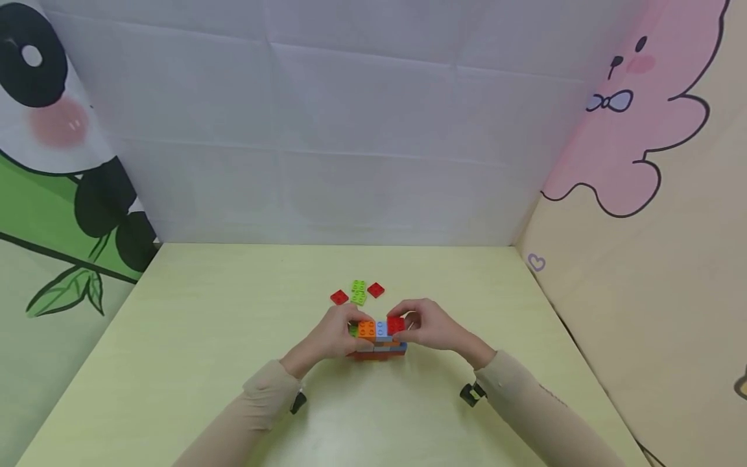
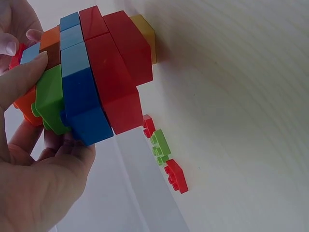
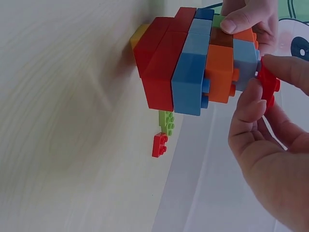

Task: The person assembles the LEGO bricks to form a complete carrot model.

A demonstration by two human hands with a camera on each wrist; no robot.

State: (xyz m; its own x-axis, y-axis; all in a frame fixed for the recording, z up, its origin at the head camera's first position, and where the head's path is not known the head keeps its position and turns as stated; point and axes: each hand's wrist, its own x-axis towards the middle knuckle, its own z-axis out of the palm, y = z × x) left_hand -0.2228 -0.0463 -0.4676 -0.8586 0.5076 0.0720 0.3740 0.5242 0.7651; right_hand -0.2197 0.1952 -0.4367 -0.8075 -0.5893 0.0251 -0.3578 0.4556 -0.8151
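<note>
- Head view: a block stack (image 1: 378, 339) stands on the pale green tabletop (image 1: 192, 337), near its middle and straight in front of the person.
- The left hand (image 1: 331, 336) grips the stack's left side, fingers curled round it.
- The right hand (image 1: 428, 325) is at the stack's right side, its fingers pinching a small red plate (image 1: 395, 324) at the stack's top right corner.
- The top of the stack shows an orange block, a light blue block and the red plate side by side.
- Just beyond the stack lie three loose pieces: a red plate (image 1: 339, 297), a green plate (image 1: 358, 292) and a second red plate (image 1: 376, 290), in a short row, apart from the stack.
- Left wrist view: the left hand (image 2: 34, 164) holds the stack (image 2: 91, 77) with the thumb pressed on its green and light blue blocks and the other fingers curled behind it.
- The stack's red layers lie nearest the tabletop (image 2: 241, 96); blue layers follow.
- The loose red and green pieces (image 2: 161, 147) lie beyond the stack.
- Right wrist view: the right hand (image 3: 270, 159) pinches the small red plate (image 3: 268, 87) between thumb and forefinger, against the stack's (image 3: 193, 63) top face.
- Fingers of the left hand (image 3: 246, 19) clasp the stack's far side.
- A green plate (image 3: 167, 122) and a red plate (image 3: 159, 144) lie beyond the stack.
</note>
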